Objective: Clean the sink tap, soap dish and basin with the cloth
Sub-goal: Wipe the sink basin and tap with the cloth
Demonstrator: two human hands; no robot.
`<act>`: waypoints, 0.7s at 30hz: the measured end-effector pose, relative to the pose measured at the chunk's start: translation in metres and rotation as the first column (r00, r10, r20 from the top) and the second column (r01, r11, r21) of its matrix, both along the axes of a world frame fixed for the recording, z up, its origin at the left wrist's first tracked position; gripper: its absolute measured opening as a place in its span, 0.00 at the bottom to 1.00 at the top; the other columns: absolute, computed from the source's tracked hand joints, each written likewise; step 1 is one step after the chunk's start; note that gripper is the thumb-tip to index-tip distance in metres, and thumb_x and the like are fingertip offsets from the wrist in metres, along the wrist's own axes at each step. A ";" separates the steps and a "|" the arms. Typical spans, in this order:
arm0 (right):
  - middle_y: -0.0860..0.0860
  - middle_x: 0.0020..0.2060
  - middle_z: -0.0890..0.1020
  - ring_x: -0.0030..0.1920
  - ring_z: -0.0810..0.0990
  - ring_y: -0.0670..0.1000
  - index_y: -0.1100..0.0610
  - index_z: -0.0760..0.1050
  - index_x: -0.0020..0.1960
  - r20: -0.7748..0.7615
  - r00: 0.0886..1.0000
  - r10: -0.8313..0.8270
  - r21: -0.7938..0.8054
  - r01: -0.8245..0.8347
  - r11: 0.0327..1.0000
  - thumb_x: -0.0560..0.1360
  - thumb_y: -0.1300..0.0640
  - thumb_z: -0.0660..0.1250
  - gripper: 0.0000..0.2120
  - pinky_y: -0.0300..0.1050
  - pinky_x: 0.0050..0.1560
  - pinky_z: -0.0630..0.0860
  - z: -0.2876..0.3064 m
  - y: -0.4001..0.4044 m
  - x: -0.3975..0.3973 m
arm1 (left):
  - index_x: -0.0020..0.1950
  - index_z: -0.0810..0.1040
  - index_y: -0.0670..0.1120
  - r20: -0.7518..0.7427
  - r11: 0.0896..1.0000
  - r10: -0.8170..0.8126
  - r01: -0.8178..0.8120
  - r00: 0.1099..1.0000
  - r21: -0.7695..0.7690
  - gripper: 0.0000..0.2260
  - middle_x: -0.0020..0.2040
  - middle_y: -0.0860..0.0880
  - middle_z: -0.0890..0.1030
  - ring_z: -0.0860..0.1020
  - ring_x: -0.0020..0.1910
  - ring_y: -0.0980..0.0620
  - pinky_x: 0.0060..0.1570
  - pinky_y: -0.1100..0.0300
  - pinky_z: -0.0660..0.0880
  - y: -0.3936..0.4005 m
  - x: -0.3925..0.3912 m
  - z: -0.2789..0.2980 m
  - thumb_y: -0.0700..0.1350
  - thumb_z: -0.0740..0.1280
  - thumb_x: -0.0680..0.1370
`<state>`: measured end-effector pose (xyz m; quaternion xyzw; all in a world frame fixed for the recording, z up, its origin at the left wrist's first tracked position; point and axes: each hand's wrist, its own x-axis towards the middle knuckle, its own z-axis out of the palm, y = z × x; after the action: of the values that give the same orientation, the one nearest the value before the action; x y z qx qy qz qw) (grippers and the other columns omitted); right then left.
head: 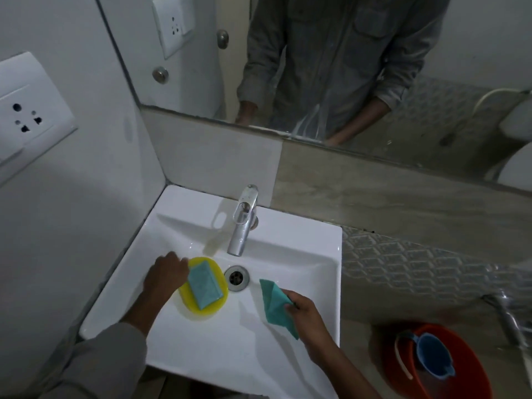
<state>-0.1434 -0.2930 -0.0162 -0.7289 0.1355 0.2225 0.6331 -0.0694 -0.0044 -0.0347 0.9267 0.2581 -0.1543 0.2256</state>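
Note:
A white square basin (302, 254) has a chrome tap (241, 226) at its back and a round metal drain (236, 277) in the middle. A yellow soap dish (218, 269) holding a teal bar of soap (205, 285) sits inside the basin, left of the drain. My left hand (165, 276) grips the dish at its left edge. My right hand (305, 313), right of the drain, is closed on a teal cloth (275, 305) that hangs over the basin floor.
A mirror (374, 67) spans the wall above the basin. A wall socket (26, 113) is on the left wall. An orange bucket (460, 378) with a blue mug (431, 355) stands on the floor at the right, under a wall tap (509, 318).

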 end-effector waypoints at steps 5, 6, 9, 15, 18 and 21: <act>0.54 0.47 0.83 0.44 0.81 0.49 0.53 0.81 0.53 -0.080 0.996 -0.043 0.002 0.043 0.999 0.77 0.70 0.54 0.20 0.34 0.41 0.76 0.000 0.003 -0.008 | 0.57 0.78 0.39 -0.015 0.987 0.010 -0.012 1.000 -0.162 0.11 0.55 0.37 0.81 0.82 0.49 0.38 0.47 0.50 0.80 0.003 -0.006 -0.012 0.37 0.62 0.77; 0.53 0.45 0.83 0.43 0.81 0.48 0.52 0.81 0.52 -0.091 0.995 -0.046 0.007 0.047 0.999 0.77 0.70 0.54 0.21 0.32 0.39 0.76 0.000 0.004 -0.009 | 0.56 0.78 0.39 -0.017 0.976 0.047 -0.050 0.999 -0.212 0.11 0.55 0.37 0.81 0.81 0.49 0.38 0.44 0.50 0.81 0.003 -0.004 -0.011 0.36 0.64 0.76; 0.50 0.44 0.84 0.44 0.81 0.48 0.50 0.82 0.52 -0.117 0.993 -0.027 -0.007 0.026 1.000 0.77 0.68 0.54 0.21 0.33 0.38 0.76 0.000 0.004 -0.013 | 0.54 0.78 0.38 -0.055 0.874 0.223 -0.225 0.973 -0.430 0.09 0.54 0.36 0.80 0.81 0.46 0.37 0.30 0.51 0.81 0.002 -0.001 -0.011 0.35 0.67 0.74; 0.45 0.38 0.85 0.38 0.83 0.44 0.44 0.84 0.40 -0.137 0.988 -0.070 -0.027 0.066 0.997 0.76 0.68 0.55 0.25 0.34 0.36 0.77 -0.004 -0.009 -0.010 | 0.56 0.71 0.36 -0.135 0.582 0.299 -0.292 0.945 -0.759 0.10 0.43 0.36 0.77 0.78 0.38 0.39 0.36 0.45 0.81 0.005 -0.022 -0.004 0.29 0.61 0.76; 0.45 0.38 0.86 0.38 0.83 0.45 0.43 0.84 0.41 -0.157 0.985 -0.076 -0.013 0.075 0.997 0.76 0.68 0.55 0.25 0.34 0.35 0.76 -0.007 -0.013 -0.008 | 0.56 0.69 0.38 -0.127 0.561 0.312 -0.291 0.941 -0.775 0.14 0.45 0.36 0.75 0.78 0.38 0.38 0.31 0.46 0.80 -0.004 -0.034 -0.004 0.25 0.64 0.74; 0.47 0.37 0.86 0.36 0.83 0.45 0.45 0.84 0.42 -0.180 0.982 -0.064 0.011 0.067 0.998 0.75 0.69 0.55 0.25 0.34 0.32 0.75 -0.009 -0.013 -0.007 | 0.54 0.67 0.38 -0.125 0.562 0.383 -0.338 0.915 -0.755 0.15 0.46 0.36 0.75 0.78 0.37 0.38 0.25 0.46 0.79 -0.017 -0.041 -0.006 0.24 0.64 0.73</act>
<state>-0.1503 -0.3064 -0.0248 -0.6956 0.2142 0.2675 0.6314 -0.1104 -0.0211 -0.0408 0.6752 0.3460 -0.1744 0.6277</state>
